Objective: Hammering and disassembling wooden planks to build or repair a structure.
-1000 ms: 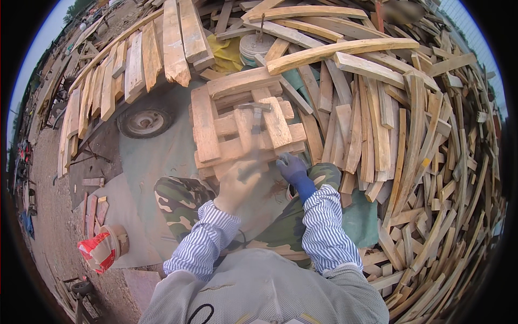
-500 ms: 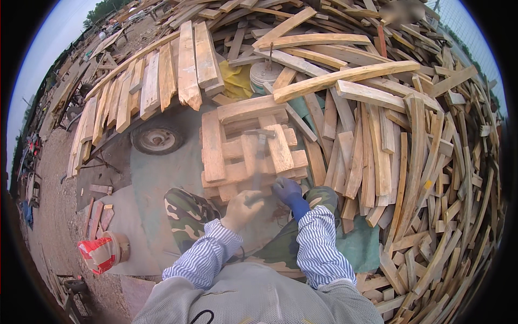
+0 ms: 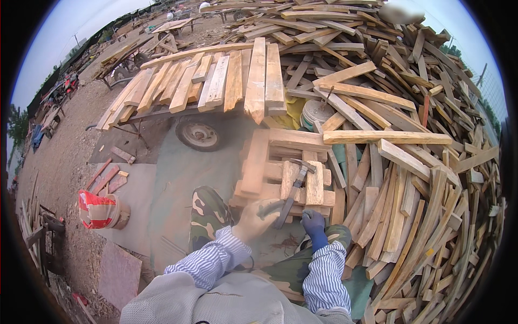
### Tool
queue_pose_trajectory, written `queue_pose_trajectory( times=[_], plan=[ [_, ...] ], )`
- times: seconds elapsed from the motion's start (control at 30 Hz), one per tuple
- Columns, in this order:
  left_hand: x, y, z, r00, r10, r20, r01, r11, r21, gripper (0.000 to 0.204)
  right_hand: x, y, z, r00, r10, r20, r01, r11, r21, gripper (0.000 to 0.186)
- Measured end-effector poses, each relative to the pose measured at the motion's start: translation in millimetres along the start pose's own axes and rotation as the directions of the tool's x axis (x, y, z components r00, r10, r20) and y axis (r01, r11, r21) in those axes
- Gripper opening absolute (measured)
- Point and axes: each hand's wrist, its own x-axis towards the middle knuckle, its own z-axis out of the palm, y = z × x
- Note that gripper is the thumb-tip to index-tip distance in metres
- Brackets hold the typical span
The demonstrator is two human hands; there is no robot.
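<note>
My left hand, in a pale glove, is closed around the dark handle of a claw hammer. The hammer slants up and away, its head over a crisscross stack of short timber pieces. Beside its head, a short wood piece lies lengthwise on the stack. My right hand, in a blue glove, is closed at the near edge of the stack, close to that piece's end. What its fingers hold, if anything, is hidden.
A cart topped with planks has a rubber-tyred wheel. A white bucket stands behind the stack. A large pile of timber rises on the right. A container with a red-and-white bag sits at left.
My view has swung left, so the scene sits further right and lower. The hammer, blurred before, now shows sharply over the stack. Both hands remain close to the stack's near edge.
</note>
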Motion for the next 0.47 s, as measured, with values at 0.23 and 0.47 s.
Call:
queue_pose_trajectory(
  times=[0.23,0.47],
  plan=[
    [-5.2,152.0,-150.7,0.670,0.728,-0.146,-0.687,0.682,0.249,0.034,-60.9,-148.2,-131.2,0.766,-0.462,-0.446,0.598,0.767,0.233,0.028],
    [-49.4,306.7,-238.4,0.137,0.905,0.403,-0.924,-0.029,0.380,0.075,-170.2,-304.2,-276.2,-0.313,-0.817,-0.485,0.730,0.119,-0.672,0.035]
  ],
)
